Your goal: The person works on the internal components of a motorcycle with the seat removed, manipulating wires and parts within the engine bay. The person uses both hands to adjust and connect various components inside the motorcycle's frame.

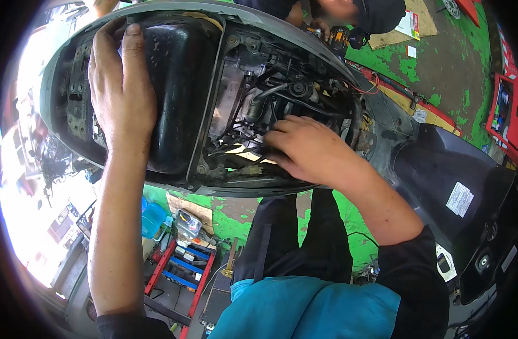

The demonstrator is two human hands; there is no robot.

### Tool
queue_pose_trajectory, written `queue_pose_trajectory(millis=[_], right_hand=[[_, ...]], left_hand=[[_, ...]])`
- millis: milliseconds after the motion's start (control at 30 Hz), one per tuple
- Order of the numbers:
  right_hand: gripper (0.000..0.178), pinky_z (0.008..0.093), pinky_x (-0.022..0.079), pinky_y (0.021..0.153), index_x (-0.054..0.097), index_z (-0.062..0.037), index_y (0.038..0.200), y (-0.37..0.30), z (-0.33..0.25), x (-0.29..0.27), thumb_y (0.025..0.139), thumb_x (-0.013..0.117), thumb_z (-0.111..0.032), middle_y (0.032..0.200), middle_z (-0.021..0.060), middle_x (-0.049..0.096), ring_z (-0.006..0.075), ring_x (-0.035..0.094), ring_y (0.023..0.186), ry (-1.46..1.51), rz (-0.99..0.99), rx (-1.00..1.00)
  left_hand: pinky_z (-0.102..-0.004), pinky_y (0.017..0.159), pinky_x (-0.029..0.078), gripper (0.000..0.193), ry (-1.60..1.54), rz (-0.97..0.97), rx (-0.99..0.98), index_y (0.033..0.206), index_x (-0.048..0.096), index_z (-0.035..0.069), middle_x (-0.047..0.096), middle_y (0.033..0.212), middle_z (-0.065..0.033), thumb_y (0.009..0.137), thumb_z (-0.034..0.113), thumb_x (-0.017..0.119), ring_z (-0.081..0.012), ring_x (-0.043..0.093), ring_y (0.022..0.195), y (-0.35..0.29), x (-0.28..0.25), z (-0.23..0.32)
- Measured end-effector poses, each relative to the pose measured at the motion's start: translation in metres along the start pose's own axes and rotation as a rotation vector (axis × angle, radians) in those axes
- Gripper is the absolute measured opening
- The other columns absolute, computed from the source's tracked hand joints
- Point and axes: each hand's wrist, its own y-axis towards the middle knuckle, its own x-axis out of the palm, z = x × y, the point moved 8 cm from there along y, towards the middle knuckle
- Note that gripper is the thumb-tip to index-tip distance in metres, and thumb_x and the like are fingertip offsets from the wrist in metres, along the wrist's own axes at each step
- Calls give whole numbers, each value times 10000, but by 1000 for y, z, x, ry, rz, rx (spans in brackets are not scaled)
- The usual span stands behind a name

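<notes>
The body of a scooter (209,107) lies opened up before me, its seat area uncovered. A black metal tank (177,96) fills its left part. My left hand (120,85) lies along the tank's left side, fingers stretched toward the far edge and the thumb against the tank. To the right of the tank is the engine bay, with a black hose (270,90), cables and a pale metal part (228,96). My right hand (304,144) reaches into the near side of this bay with curled fingers. Its fingertips point down among cables, so whatever they grip is hidden.
Beyond the scooter a person's hands (321,25) are near an orange-and-black tool (339,37). A black scooter panel (439,164) extends at right. Below left stand a red rack with blue bars (185,263) and a turquoise container (153,219). A red cabinet (504,113) is at far right.
</notes>
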Motion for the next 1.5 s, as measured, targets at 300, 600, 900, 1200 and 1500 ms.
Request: queue_pose_trajectory(millis=[300, 600, 900, 1200, 1500], right_hand=[[359, 464, 503, 978, 767, -93, 1146, 6, 39, 34, 822, 730, -243, 1103, 113, 694, 343, 640, 1091, -46, -419, 211], [300, 460, 485, 1020, 790, -92, 1058, 0, 52, 36, 779, 759, -197, 1133, 92, 712, 335, 617, 1156, -220, -461, 31], [290, 493, 574, 835, 679, -55, 1146, 23, 49, 9, 863, 706, -113, 1084, 151, 697, 388, 715, 937, -185, -98, 97], [235, 466, 565, 743, 646, -55, 1152, 38, 36, -30, 926, 697, -90, 1029, 151, 723, 410, 707, 894, -23, 145, 41], [196, 348, 542, 710, 676, -5, 1119, -2, 81, -114, 928, 654, -41, 892, 165, 730, 238, 701, 738, 234, 354, 515]], left_hand=[[-528, 1073, 404, 494, 39, 42, 120, 1315, 606, 59, 648, 1304, -241, 1080, 471, 469, -459, 567, 1243, -1, 0, -3], [-501, 1040, 463, 336, 231, -13, 275, 1406, 550, 106, 580, 1391, -199, 1108, 216, 441, -441, 577, 1257, -4, 4, -2], [-456, 1101, 406, 507, 1, -26, -48, 1368, 594, 87, 624, 1350, -206, 1112, 464, 372, -423, 567, 1294, 0, 0, 2], [-436, 1113, 404, 538, -41, -1, -10, 1358, 619, 84, 646, 1345, -193, 1091, 498, 400, -386, 595, 1281, 2, 2, -7], [-443, 1122, 400, 526, -43, -8, -131, 1389, 599, 97, 642, 1356, -195, 1093, 489, 412, -400, 586, 1300, -2, -1, -7]])
